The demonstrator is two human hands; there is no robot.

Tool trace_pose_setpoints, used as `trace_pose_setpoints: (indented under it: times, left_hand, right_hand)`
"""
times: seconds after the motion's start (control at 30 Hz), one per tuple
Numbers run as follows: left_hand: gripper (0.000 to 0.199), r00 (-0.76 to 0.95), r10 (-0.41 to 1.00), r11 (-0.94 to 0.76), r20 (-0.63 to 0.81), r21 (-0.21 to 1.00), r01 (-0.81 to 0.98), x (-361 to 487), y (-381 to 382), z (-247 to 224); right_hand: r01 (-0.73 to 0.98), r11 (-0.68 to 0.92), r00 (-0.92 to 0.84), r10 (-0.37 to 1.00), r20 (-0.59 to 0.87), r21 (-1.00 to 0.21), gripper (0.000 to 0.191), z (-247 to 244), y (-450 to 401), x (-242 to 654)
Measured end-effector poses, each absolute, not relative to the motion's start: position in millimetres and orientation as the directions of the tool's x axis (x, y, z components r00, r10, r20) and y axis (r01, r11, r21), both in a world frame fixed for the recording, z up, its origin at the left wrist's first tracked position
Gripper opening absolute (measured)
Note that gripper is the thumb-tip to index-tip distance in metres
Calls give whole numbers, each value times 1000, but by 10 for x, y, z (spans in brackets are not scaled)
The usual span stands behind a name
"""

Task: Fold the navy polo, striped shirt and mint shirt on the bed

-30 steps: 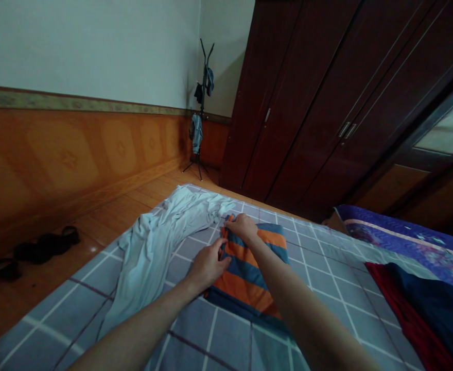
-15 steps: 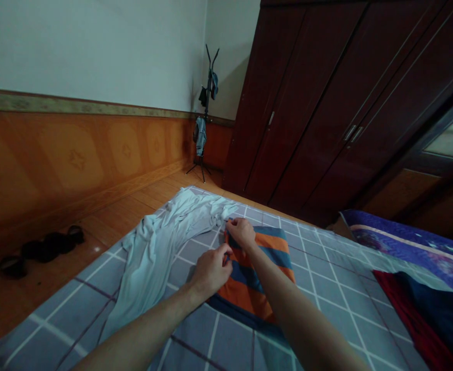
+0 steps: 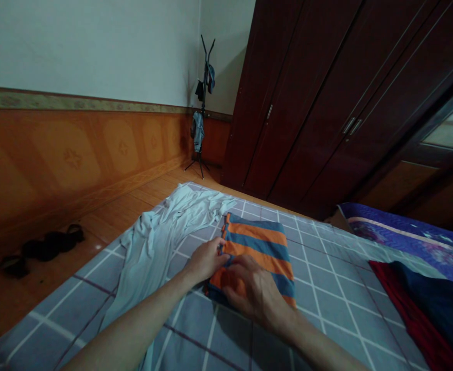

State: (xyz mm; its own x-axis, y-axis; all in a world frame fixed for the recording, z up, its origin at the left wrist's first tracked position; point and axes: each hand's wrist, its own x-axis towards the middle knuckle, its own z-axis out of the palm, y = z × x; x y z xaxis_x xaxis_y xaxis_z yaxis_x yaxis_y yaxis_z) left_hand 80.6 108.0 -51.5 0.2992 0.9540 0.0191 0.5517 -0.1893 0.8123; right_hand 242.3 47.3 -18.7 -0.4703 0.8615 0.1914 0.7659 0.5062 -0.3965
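Observation:
A folded orange-and-blue striped garment (image 3: 263, 247) lies on the checked bedspread in front of me. At its left edge, my left hand (image 3: 207, 258) is closed, thumb and fingers pinching the cloth. My right hand (image 3: 255, 291) is over the near part of the garment, its fingers curled and smeared by motion, so whether it grips cloth is unclear. Beside the left hand, a crumpled pale garment (image 3: 147, 257) stretches along the left side of the bed.
The grey checked bedspread (image 3: 327, 293) lies beneath everything. Dark red and navy clothes (image 3: 423, 304) are at the right, near a purple patterned mattress (image 3: 400, 226). Beyond the bed stand a coat rack (image 3: 203, 103) and a dark wardrobe (image 3: 307, 103). Black items (image 3: 49, 247) lie on the floor at left.
My right hand has moved from the garment's far left corner toward its near edge, uncovering the stripes. My left hand has shifted slightly left and up along the edge. The view has tilted slightly.

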Motion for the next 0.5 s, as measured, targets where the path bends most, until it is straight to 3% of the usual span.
trace_pose_setpoints:
  times: [0.17,0.3,0.5]
  left_hand:
    - [32,287,957,-189,42,840,509,814,1133,-620]
    - [34,317,947,-199,45,858,473,792,1169,-647]
    - [38,415,909,-165,-45,874,456,757,1176,-567]
  right_hand:
    - [828,527,-483,844,235,-192,13,-498,33,2583]
    - [818,528,-452,835,312,-228,16,-559,26,2631]
    - [810,551,-501,829,250,-200,14,-505,-26,2600]
